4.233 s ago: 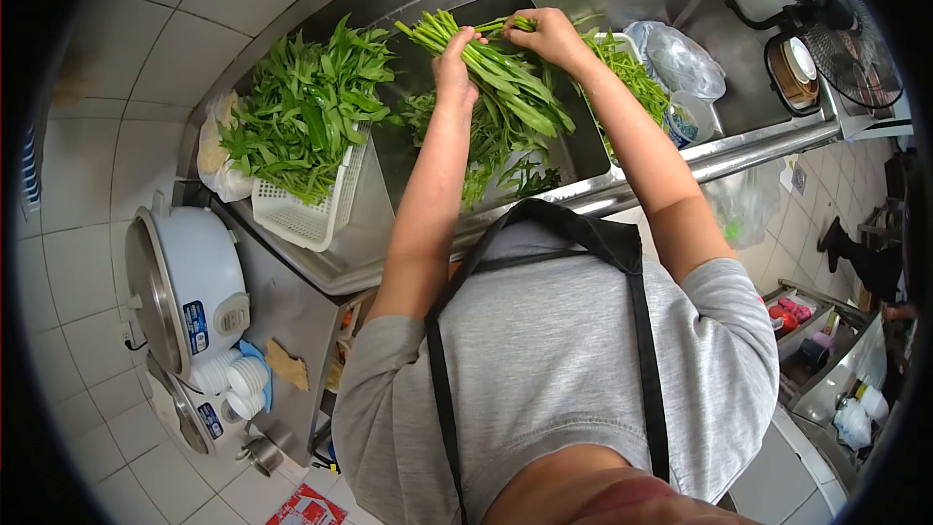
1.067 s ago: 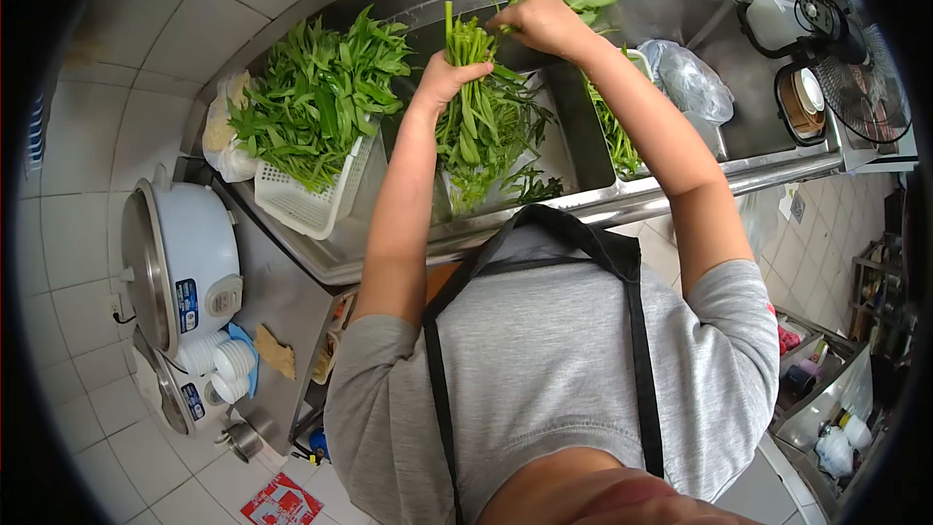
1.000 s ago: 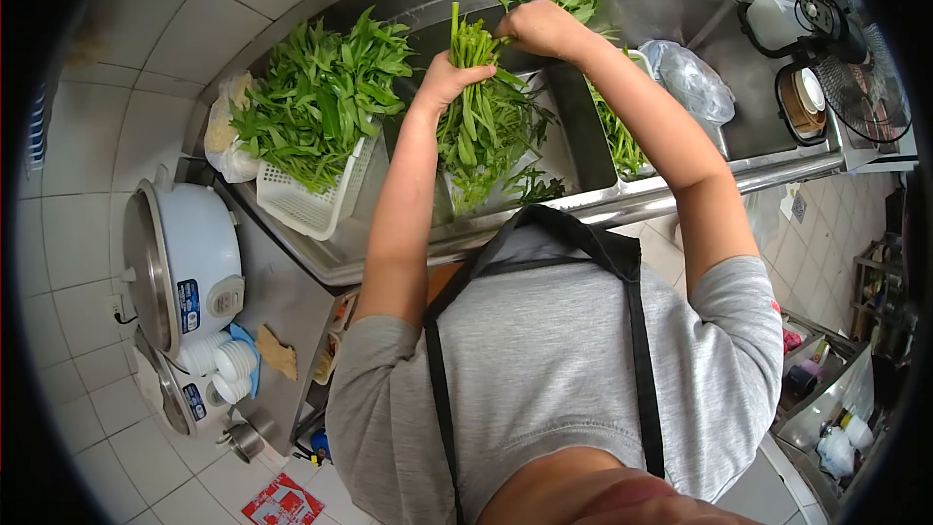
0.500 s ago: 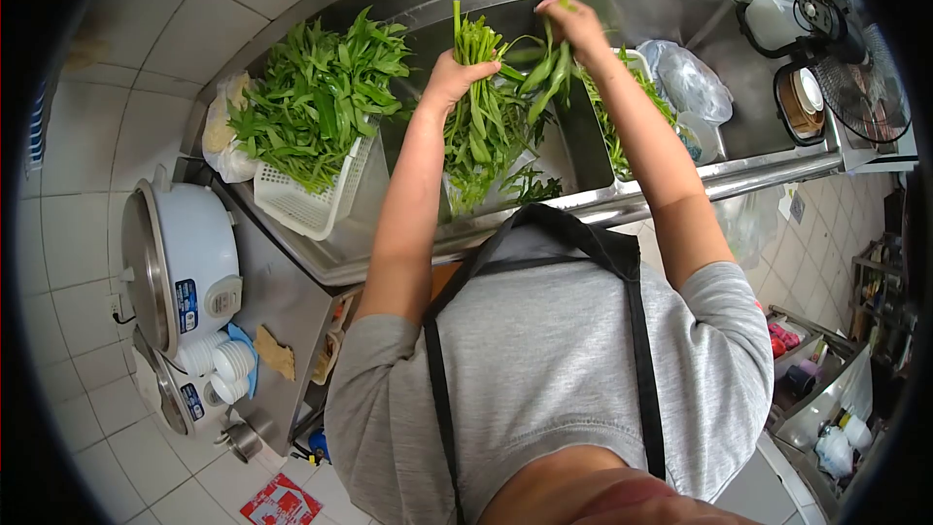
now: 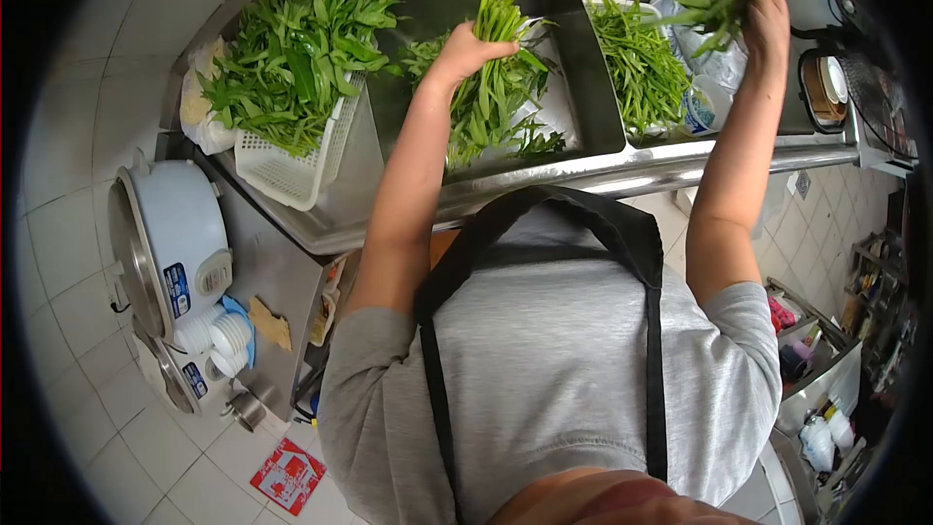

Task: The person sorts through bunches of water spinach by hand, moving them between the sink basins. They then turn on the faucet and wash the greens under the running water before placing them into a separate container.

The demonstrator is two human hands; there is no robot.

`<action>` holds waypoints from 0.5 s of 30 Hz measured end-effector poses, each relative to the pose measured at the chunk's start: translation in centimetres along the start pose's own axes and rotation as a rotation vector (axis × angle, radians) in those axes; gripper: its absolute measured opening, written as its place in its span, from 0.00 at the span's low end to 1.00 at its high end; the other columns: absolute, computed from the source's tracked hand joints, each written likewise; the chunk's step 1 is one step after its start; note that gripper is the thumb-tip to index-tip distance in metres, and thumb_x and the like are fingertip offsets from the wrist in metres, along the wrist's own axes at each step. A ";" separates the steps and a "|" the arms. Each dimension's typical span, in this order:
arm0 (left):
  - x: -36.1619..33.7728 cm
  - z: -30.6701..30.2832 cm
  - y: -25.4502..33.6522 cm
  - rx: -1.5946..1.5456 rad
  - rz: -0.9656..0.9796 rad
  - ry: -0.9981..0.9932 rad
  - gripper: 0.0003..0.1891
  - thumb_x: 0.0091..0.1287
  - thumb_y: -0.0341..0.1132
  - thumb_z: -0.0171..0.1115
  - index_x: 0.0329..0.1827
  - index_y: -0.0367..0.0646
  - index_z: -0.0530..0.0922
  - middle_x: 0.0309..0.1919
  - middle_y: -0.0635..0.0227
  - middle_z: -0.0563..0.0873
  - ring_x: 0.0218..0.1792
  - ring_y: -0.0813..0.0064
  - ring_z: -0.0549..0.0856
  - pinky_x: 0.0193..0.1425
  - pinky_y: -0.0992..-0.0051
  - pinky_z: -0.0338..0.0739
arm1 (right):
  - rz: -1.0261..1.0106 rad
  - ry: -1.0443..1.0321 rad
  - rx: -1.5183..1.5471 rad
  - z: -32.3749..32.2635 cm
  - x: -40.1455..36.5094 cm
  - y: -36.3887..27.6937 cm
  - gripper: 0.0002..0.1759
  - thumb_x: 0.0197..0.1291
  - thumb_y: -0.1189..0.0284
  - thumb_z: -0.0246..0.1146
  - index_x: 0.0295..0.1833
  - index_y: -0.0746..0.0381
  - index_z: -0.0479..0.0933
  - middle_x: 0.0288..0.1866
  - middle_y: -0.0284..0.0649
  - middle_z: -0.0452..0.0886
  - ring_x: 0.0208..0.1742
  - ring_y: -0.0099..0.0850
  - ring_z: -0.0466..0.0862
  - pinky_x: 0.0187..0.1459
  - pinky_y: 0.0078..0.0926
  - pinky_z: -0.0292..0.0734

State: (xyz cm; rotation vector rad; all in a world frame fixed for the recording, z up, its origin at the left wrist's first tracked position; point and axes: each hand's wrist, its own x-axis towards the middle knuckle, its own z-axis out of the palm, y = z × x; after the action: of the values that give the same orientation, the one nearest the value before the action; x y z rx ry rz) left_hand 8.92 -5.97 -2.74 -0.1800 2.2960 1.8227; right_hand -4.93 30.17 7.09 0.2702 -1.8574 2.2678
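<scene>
My left hand (image 5: 468, 55) is closed around a thick bunch of water spinach (image 5: 494, 102), stems up and leaves hanging into the sink basin (image 5: 593, 131). My right hand (image 5: 766, 12) is raised at the far right, closed on a few leafy water spinach sprigs (image 5: 717, 8). Below and left of that hand, cut green stems (image 5: 641, 68) fill a white basket. To the left of the basin, a large heap of leafy greens (image 5: 296, 58) rests in a white perforated basket (image 5: 282, 173).
Clear plastic bags (image 5: 714, 56) and a patterned tub (image 5: 702, 107) sit beside the stems. A black fan (image 5: 870, 78) stands at the right edge. On the left are a rice cooker (image 5: 180, 243) and stacked white bowls (image 5: 219, 335). The sink's front rim (image 5: 544, 170) runs before me.
My right hand has moved right, from beside the bunch to beyond the stem basket, carrying the sprigs. The left hand keeps its hold on the bunch. The camera view has shifted.
</scene>
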 end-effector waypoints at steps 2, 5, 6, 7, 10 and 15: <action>0.4 -0.4 -0.3 0.006 0.014 0.025 0.19 0.48 0.34 0.68 0.43 0.37 0.78 0.37 0.66 0.83 0.39 0.78 0.80 0.48 0.77 0.71 | 0.053 -0.012 -0.038 -0.6 -1.1 -0.2 0.13 0.63 0.69 0.55 0.47 0.67 0.73 0.41 0.38 0.79 0.39 0.22 0.77 0.42 0.15 0.69; 0.6 -0.8 0.9 0.006 0.000 0.057 0.19 0.48 0.34 0.69 0.44 0.37 0.78 0.37 0.67 0.83 0.38 0.78 0.80 0.48 0.77 0.72 | 0.020 -0.060 -0.150 -0.2 -1.9 0.5 0.12 0.63 0.69 0.54 0.47 0.66 0.74 0.35 0.35 0.78 0.36 0.21 0.76 0.38 0.15 0.70; 0.8 -0.6 1.7 -0.041 0.021 0.049 0.19 0.48 0.34 0.69 0.43 0.37 0.78 0.38 0.67 0.83 0.39 0.78 0.80 0.48 0.77 0.72 | 0.063 -0.124 -0.213 -0.1 -1.7 1.4 0.12 0.62 0.69 0.55 0.47 0.65 0.74 0.32 0.33 0.76 0.33 0.19 0.75 0.36 0.14 0.69; 1.1 -0.3 2.4 -0.090 0.045 0.040 0.19 0.48 0.35 0.69 0.43 0.38 0.78 0.38 0.67 0.83 0.39 0.78 0.80 0.48 0.78 0.72 | 0.104 -0.186 -0.279 0.8 -2.3 1.3 0.12 0.62 0.68 0.55 0.47 0.64 0.74 0.28 0.30 0.74 0.30 0.18 0.73 0.34 0.13 0.68; 2.6 1.6 4.9 -0.114 0.137 -0.059 0.19 0.48 0.34 0.69 0.43 0.38 0.79 0.37 0.67 0.83 0.39 0.78 0.80 0.47 0.77 0.72 | 0.160 -0.503 -0.599 5.9 -4.0 2.4 0.13 0.60 0.63 0.58 0.47 0.57 0.76 0.23 0.24 0.68 0.24 0.13 0.65 0.25 0.11 0.59; 4.6 4.5 7.0 -0.203 0.219 -0.187 0.17 0.49 0.34 0.69 0.42 0.37 0.78 0.34 0.68 0.82 0.36 0.79 0.80 0.42 0.78 0.73 | -0.053 -0.791 -0.582 9.2 -4.4 3.2 0.14 0.57 0.62 0.61 0.36 0.64 0.76 0.27 0.28 0.73 0.32 0.16 0.69 0.34 0.17 0.65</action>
State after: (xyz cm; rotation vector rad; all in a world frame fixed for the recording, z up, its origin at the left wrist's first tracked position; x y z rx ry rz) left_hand 3.33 0.21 1.85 0.2124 2.0714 2.0785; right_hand -1.36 20.42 4.71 1.2144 -2.7094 1.5623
